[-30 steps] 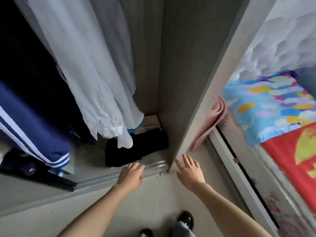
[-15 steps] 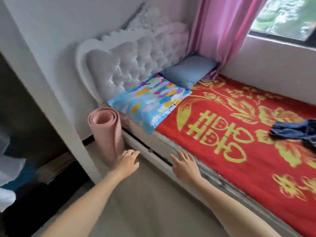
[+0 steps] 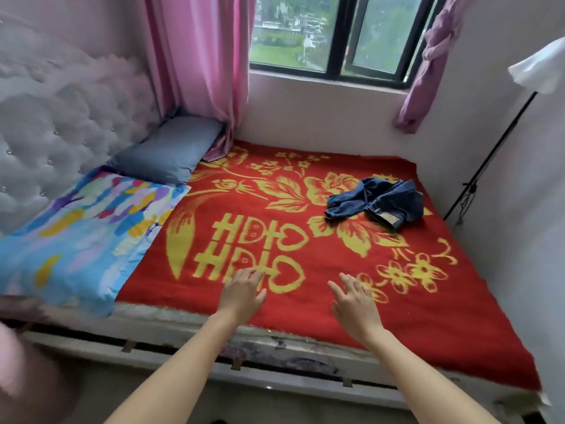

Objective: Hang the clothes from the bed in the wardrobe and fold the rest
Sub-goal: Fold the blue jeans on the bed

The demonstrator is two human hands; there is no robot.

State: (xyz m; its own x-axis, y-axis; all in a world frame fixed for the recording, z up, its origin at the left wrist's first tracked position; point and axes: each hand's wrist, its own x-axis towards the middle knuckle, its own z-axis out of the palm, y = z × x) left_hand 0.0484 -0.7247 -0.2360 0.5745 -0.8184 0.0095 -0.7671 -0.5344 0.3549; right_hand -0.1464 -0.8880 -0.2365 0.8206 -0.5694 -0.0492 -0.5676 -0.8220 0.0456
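Jeans lie in a crumpled dark blue heap on the far right of the red blanket, well apart from both hands. The heap runs roughly left to right, with its waistband at the near right end. The right hand is nearer and looks better placed to reach than the left hand. Both are empty, with fingers loosely spread. The waistband patch is too small to read. Yellow double-happiness characters mark the blanket.
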